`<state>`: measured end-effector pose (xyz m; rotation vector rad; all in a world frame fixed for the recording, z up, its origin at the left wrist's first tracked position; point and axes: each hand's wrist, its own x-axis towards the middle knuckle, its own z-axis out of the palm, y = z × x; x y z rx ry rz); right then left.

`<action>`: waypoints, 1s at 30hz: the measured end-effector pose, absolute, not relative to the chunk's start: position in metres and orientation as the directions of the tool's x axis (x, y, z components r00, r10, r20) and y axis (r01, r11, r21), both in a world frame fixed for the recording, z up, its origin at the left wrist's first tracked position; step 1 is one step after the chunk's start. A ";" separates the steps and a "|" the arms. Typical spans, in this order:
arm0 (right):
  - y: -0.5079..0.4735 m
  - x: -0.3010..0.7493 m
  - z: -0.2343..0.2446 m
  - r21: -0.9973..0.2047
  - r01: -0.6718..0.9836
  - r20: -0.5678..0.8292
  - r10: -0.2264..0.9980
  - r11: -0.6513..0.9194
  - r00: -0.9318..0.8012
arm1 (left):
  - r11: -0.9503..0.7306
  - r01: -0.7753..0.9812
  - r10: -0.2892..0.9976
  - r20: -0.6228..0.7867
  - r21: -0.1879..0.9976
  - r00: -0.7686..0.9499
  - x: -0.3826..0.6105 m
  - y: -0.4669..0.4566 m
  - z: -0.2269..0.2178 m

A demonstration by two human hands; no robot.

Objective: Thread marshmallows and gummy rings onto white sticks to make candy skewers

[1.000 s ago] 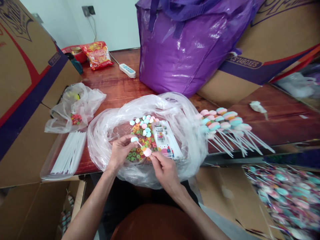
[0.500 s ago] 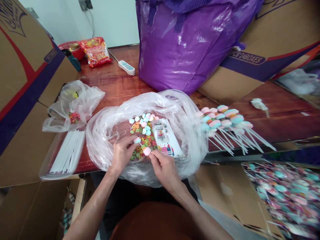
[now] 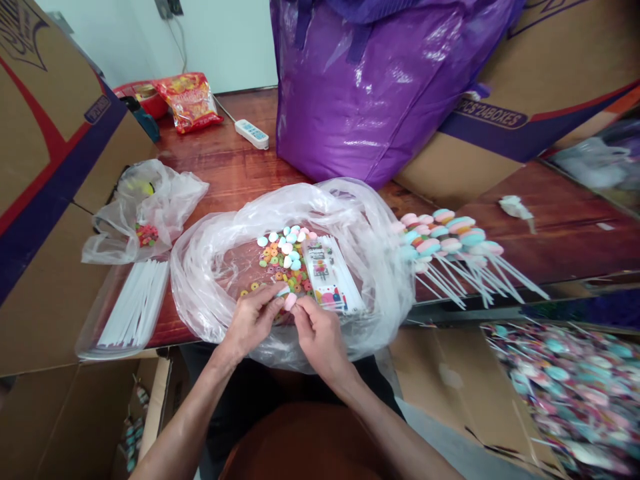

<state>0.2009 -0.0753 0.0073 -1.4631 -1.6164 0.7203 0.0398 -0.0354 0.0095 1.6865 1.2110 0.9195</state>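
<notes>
Over the open plastic bag point(image 3: 200, 267), my two hands meet. My left hand point(image 3: 255, 319) pinches a blue-and-white marshmallow point(image 3: 283, 291) between thumb and fingers. My right hand point(image 3: 320, 333) is closed on a lollipop stick, mostly hidden by its fingers, with a pink marshmallow point(image 3: 290, 302) at the fingertips. The two marshmallows are close together. Just beyond the hands lie loose ring-shaped sweets point(image 3: 277, 256) and pastel marshmallows point(image 3: 295, 256). A printed packet of white sticks point(image 3: 333, 277) rests in the bag, right of the sweets.
Finished marshmallow sticks point(image 3: 450, 243) are heaped at the right. Loose white sticks point(image 3: 135, 303) and a small bag of sweets point(image 3: 147, 233) lie left. A purple bag point(image 3: 380, 93) and cartons point(image 3: 45, 167) hem in the table. A box below holds many candy sticks point(image 3: 575, 387).
My left hand has moved right and slightly down, bringing its marshmallow up against the pink one. My right hand has shifted slightly left.
</notes>
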 end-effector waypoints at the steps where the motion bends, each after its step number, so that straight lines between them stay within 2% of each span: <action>1: -0.074 0.201 0.007 -0.842 0.513 0.201 0.980 0.165 0.014 | -0.153 0.332 0.962 0.063 0.931 0.267 0.040 -0.037 0.009; 6: -0.067 0.209 0.008 -0.825 0.543 0.193 0.981 0.156 0.010 | -0.012 0.283 0.979 -0.046 0.959 0.199 0.034 -0.024 0.005; 8: -0.066 0.214 0.008 -0.811 0.568 0.195 0.980 0.142 0.032 | -0.048 0.341 0.996 0.018 0.939 0.091 0.031 -0.008 0.004; 10: -0.066 0.218 0.008 -0.799 0.587 0.203 0.977 0.128 0.064 | -0.151 0.462 0.987 0.156 0.874 0.027 0.029 0.009 0.002; 12: -0.067 0.221 0.007 -0.797 0.592 0.208 0.975 0.120 0.083 | -0.230 0.577 0.969 0.242 0.784 0.058 0.028 0.023 0.000; 14: -0.068 0.221 0.006 -0.798 0.590 0.214 0.973 0.120 0.092 | -0.255 0.635 0.963 0.251 0.730 0.097 0.027 0.030 -0.003; 16: -0.069 0.221 0.006 -0.803 0.584 0.216 0.972 0.121 0.095 | -0.242 0.647 0.966 0.240 0.723 0.093 0.026 0.032 -0.005; 22: -0.069 0.221 0.005 -0.805 0.580 0.210 0.974 0.121 0.089 | -0.156 0.551 0.986 0.167 0.820 0.030 0.029 0.033 -0.003; 27: -0.069 0.220 0.006 -0.801 0.585 0.222 0.971 0.128 0.091 | -0.265 0.669 0.963 0.224 0.694 0.149 0.038 0.038 0.001; 30: -0.070 0.220 0.005 -0.800 0.586 0.210 0.975 0.125 0.079 | -0.277 0.697 0.957 0.251 0.661 0.142 0.040 0.038 0.000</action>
